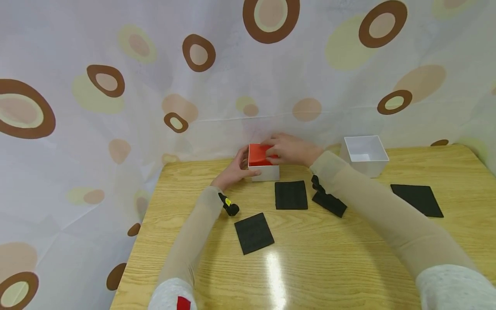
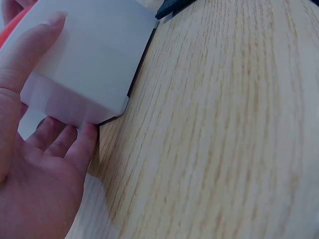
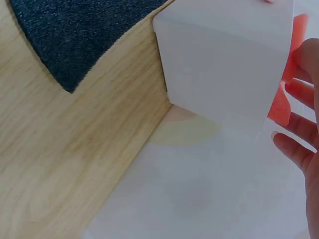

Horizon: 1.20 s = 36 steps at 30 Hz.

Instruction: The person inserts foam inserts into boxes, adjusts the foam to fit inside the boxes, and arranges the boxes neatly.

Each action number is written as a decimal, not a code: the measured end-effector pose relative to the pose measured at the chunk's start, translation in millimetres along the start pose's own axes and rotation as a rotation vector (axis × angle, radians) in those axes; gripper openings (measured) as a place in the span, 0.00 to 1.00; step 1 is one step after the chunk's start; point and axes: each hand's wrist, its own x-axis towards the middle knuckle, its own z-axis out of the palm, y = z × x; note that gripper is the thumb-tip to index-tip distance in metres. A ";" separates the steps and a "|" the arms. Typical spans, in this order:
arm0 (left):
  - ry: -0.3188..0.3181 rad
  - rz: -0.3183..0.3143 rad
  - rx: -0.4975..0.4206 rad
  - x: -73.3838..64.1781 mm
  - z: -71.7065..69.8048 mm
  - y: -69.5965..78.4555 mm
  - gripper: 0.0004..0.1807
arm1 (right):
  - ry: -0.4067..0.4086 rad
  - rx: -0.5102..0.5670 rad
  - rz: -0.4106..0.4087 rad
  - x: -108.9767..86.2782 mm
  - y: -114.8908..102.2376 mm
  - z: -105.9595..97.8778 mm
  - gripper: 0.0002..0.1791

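A small white box (image 1: 265,174) stands near the back edge of the table, against the patterned curtain. My left hand (image 1: 234,171) grips its left side, thumb across the front face and fingers round the side, as the left wrist view also shows on the box (image 2: 94,55). A thin orange-red sheet (image 1: 256,156) fills the top of the box, its material unclear. Over the box's right side, my right hand (image 1: 292,148) has curled fingers on that sheet. In the right wrist view the sheet (image 3: 280,107) pokes above the rim between the fingers.
A second white box (image 1: 368,165), with its top open, stands farther right. Several black pads lie on the wooden table (image 1: 317,262): one by the box (image 1: 291,195), one nearer me (image 1: 254,233), one under the right wrist (image 1: 329,203), one far right (image 1: 418,199).
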 end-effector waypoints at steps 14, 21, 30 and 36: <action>0.019 -0.026 0.045 -1.9 0.4 1.0 0.53 | -0.043 -0.052 0.030 5.3 -3.8 3.5 0.06; 0.020 -0.027 0.043 -2.4 -0.1 0.1 0.54 | -0.049 -0.042 0.050 6.1 -3.5 5.0 0.06; 0.020 -0.029 0.047 -1.5 -1.1 -2.7 0.53 | -0.121 -0.030 0.088 12.6 -5.7 0.9 0.09; 0.020 -0.024 0.036 -1.3 -0.2 -1.8 0.53 | -0.161 -0.033 0.122 12.4 -5.4 -0.3 0.09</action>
